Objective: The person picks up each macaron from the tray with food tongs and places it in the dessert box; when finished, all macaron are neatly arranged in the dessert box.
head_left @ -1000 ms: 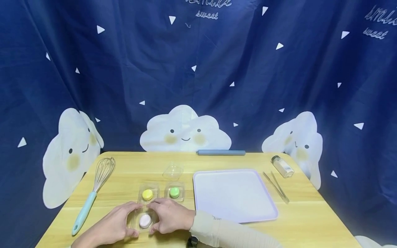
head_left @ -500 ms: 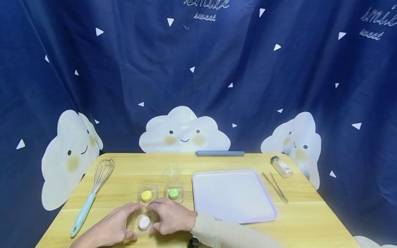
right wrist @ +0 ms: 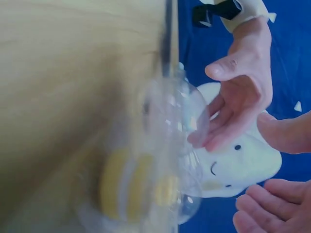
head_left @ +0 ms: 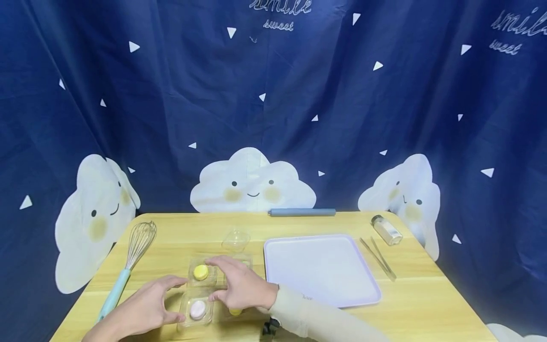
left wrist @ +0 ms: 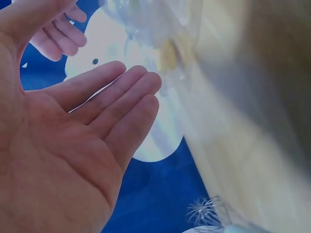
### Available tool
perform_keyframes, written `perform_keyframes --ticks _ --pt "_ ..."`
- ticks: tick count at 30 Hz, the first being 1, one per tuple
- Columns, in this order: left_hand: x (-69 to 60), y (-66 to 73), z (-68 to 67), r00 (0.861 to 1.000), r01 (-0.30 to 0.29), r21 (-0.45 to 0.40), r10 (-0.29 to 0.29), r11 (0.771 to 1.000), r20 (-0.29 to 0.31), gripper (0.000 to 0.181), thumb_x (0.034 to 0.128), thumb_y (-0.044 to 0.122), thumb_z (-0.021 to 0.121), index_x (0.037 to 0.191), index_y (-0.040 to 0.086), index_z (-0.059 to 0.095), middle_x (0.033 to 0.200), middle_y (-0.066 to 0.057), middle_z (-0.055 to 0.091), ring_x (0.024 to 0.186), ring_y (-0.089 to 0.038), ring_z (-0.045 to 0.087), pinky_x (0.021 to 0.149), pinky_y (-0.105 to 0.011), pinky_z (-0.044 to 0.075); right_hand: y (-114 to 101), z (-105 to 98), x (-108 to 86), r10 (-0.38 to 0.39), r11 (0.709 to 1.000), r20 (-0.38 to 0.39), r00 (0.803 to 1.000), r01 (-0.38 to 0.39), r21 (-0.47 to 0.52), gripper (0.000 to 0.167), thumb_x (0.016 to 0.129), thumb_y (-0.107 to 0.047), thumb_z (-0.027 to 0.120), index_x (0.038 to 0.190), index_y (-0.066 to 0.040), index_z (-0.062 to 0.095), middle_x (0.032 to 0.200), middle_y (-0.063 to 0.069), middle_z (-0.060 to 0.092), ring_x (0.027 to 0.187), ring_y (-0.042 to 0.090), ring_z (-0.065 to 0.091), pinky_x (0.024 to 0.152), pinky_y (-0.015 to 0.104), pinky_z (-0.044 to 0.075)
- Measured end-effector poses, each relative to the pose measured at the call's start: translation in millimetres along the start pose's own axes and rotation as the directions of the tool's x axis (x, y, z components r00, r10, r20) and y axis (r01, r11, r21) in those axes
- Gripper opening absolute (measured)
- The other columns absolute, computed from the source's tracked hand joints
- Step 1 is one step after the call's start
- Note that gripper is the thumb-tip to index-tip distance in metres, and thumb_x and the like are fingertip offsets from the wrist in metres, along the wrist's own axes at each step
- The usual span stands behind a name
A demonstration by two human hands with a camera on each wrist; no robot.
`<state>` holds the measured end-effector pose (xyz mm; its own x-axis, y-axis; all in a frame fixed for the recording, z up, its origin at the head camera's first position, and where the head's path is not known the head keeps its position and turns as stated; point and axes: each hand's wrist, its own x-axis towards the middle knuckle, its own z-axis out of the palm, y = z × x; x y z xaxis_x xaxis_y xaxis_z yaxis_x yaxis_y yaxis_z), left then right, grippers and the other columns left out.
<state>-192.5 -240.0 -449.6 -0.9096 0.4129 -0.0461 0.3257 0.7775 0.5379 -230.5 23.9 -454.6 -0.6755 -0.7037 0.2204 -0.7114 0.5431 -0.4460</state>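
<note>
In the head view, my left hand (head_left: 141, 306) is beside the left edge of a clear plastic box holding a pale pink macaron (head_left: 198, 309). In the left wrist view its fingers are straight and the palm holds nothing. My right hand (head_left: 245, 285) hovers to the right of that box, thumb and fingers spread, holding nothing. Behind the pink one stands a clear box with a yellow macaron (head_left: 201, 272). Another yellow macaron (head_left: 235, 311) shows under my right hand; the green macaron is mostly hidden behind it. Clear domed lids (right wrist: 177, 116) cover boxes in the right wrist view.
An empty-looking clear lid (head_left: 236, 240) lies behind the boxes. A lilac tray (head_left: 320, 270) is to the right, with tweezers (head_left: 379, 259) and a shaker jar (head_left: 386, 230) beyond. A whisk (head_left: 128, 266) lies left; a blue rolling pin (head_left: 301, 212) at the back edge.
Both hands have moved off the pink macaron's box, left hand to the left, right hand rightward and up. A second yellow macaron has come into view beneath the right hand.
</note>
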Motion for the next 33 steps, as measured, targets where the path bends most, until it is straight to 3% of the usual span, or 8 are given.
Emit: perform_keyframes --ticks 3,7,13,17,21,24,28,33 --pt "0.1 5.7 -8.1 0.999 0.019 0.009 -0.019 1.000 -0.041 0.080 0.0703 0.048 0.089 0.134 0.008 0.062 0.137 -0.013 0.065 0.120 -0.039 0.064 0.093 -0.059 0.055 2.8 -8.2 3.4 -0.030 0.996 -0.047 0.998 0.034 0.082 0.086 0.087 -0.027 0.080 0.156 -0.015 0.030 0.150 -0.001 0.054 0.136 0.013 0.055 0.112 0.026 0.047" --pt "4.8 18.2 -22.0 0.988 -0.029 0.035 0.034 0.999 -0.153 0.080 0.0716 0.046 0.088 0.136 0.008 0.060 0.137 -0.011 0.065 0.120 -0.040 0.064 0.096 -0.062 0.054 4.9 -19.2 6.8 -0.076 0.981 -0.103 0.992 0.093 0.170 0.093 0.086 -0.018 0.080 0.158 -0.008 0.023 0.151 0.006 0.053 0.137 0.015 0.054 0.110 0.024 0.048" --pt "26.2 34.1 -41.2 0.910 -0.198 0.076 0.212 0.977 -0.355 0.087 0.0678 0.041 0.093 0.140 0.010 0.056 0.140 -0.013 0.061 0.125 -0.044 0.059 0.100 -0.068 0.048 8.0 -36.0 13.7 -0.169 0.953 -0.242 0.955 0.222 0.209 0.095 0.080 -0.008 0.084 0.154 -0.005 0.025 0.147 0.015 0.053 0.136 0.024 0.054 0.110 0.030 0.051" --pt "50.6 43.1 -57.0 0.860 -0.297 0.070 0.299 0.952 -0.412 0.092 0.0687 0.032 0.094 0.146 0.009 0.049 0.145 -0.015 0.055 0.132 -0.043 0.052 0.105 -0.068 0.043 14.7 -50.2 22.0 -0.187 0.928 -0.347 0.919 0.281 0.243 0.092 0.076 -0.002 0.085 0.150 -0.002 0.030 0.145 0.017 0.052 0.135 0.027 0.053 0.111 0.034 0.051" --pt "77.1 50.2 -74.1 0.838 -0.349 0.029 0.325 0.937 -0.437 0.094 0.0716 0.028 0.092 0.151 0.011 0.044 0.148 -0.014 0.053 0.137 -0.038 0.049 0.115 -0.040 0.041 24.4 -67.9 31.0 -0.179 0.917 -0.417 0.891 0.305 0.256 0.091 0.076 -0.001 0.085 0.149 -0.001 0.029 0.147 0.017 0.050 0.138 0.028 0.052 0.114 0.034 0.048" --pt "99.3 53.3 -85.7 0.853 -0.355 -0.028 0.312 0.934 -0.419 0.096 0.0741 0.028 0.091 0.153 0.012 0.040 0.152 -0.014 0.050 0.141 -0.036 0.046 0.119 -0.035 0.037 33.0 -83.8 37.8 -0.135 0.908 -0.444 0.886 0.290 0.302 0.090 0.078 0.001 0.083 0.150 0.000 0.028 0.150 0.017 0.047 0.141 0.029 0.048 0.117 0.036 0.045" --pt "130.7 51.8 -96.1 0.896 -0.336 -0.131 0.274 0.933 -0.350 0.098 0.0754 0.026 0.090 0.155 0.009 0.036 0.157 -0.016 0.044 0.147 -0.036 0.039 0.123 -0.056 0.030 48.7 -102.0 48.6 -0.052 0.890 -0.483 0.874 0.261 0.374 0.086 0.080 0.006 0.080 0.150 0.000 0.030 0.151 0.019 0.046 0.143 0.033 0.047 0.119 0.041 0.043" --pt "163.5 42.0 -98.3 0.939 -0.295 -0.260 0.229 0.919 -0.256 0.097 0.0774 0.022 0.089 0.155 0.004 0.034 0.159 -0.020 0.041 0.150 -0.039 0.034 0.126 -0.058 0.023 74.6 -111.3 61.6 0.047 0.870 -0.509 0.860 0.215 0.444 0.086 0.079 0.011 0.078 0.150 0.003 0.031 0.151 0.025 0.046 0.142 0.040 0.046 0.119 0.051 0.040"
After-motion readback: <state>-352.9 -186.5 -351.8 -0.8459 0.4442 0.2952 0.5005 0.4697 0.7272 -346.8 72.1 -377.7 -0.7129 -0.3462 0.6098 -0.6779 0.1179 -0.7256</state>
